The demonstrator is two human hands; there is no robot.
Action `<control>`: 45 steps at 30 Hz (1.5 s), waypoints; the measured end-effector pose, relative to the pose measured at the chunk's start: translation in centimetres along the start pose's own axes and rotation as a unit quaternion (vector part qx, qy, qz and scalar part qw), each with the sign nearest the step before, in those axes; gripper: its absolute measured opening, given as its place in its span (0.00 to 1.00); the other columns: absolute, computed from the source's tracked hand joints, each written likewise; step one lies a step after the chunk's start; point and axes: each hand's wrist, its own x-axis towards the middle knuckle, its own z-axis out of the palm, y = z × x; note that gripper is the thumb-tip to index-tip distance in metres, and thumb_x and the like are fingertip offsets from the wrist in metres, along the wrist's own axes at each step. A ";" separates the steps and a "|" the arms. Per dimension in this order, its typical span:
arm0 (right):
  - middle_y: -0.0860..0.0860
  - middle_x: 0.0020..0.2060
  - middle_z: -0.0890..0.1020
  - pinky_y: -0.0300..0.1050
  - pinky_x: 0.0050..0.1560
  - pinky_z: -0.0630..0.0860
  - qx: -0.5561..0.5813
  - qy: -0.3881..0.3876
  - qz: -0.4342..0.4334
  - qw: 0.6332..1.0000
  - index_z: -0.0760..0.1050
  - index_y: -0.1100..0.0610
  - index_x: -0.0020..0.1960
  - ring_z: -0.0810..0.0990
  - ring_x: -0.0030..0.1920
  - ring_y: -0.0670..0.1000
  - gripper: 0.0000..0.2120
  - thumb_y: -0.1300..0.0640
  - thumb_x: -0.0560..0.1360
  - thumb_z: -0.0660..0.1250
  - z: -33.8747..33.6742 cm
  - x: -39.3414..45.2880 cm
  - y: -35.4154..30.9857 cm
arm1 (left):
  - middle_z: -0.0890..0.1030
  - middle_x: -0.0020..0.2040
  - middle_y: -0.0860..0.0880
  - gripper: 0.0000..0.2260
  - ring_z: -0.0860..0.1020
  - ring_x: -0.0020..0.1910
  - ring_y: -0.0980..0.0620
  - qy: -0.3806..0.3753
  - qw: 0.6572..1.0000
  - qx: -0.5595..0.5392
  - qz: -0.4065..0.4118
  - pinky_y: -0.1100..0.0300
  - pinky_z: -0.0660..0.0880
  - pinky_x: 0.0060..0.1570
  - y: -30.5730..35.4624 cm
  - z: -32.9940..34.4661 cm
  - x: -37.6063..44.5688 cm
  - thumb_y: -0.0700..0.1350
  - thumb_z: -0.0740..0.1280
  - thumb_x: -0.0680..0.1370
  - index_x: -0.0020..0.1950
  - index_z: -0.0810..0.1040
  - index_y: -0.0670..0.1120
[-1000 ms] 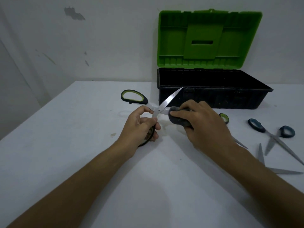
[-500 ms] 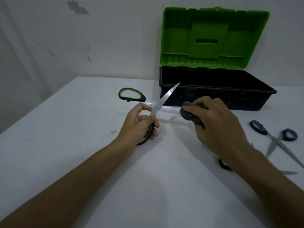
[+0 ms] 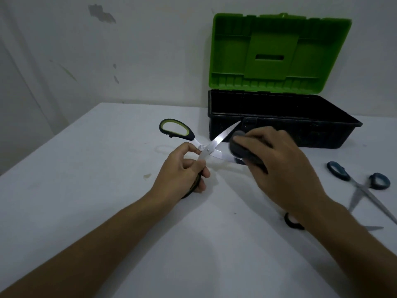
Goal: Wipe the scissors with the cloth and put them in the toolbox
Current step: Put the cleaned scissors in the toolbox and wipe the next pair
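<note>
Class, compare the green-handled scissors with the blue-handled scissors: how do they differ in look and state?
The green-handled scissors are held off the table in the left hand; the blue-handled scissors lie untouched on the table. A cloth in the right hand wipes the green pair only. Both are open.

Place: a bare indoor work corner — which kind of building, I cannot tell.
Bench: plain white bench (image 3: 90,190), lightly stained.
Wall: white wall (image 3: 150,50) with chipped patches.
Tools: open green-lidded toolbox (image 3: 279,130) — loose scissors (image 3: 361,186) nearby.

White table (image 3: 90,211) – open toolbox (image 3: 279,130), blue-handled scissors (image 3: 363,186).
</note>
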 end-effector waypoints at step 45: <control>0.56 0.60 0.75 0.51 0.50 0.75 0.007 0.044 0.034 0.998 0.76 0.58 0.65 0.72 0.52 0.57 0.19 0.60 0.74 0.68 0.2 0.1 2.2 | 0.85 0.38 0.44 0.10 0.78 0.27 0.46 -0.061 0.993 0.103 0.008 0.57 0.75 0.29 1.2 -0.4 -1.1 0.39 0.65 0.80 0.55 0.67 0.53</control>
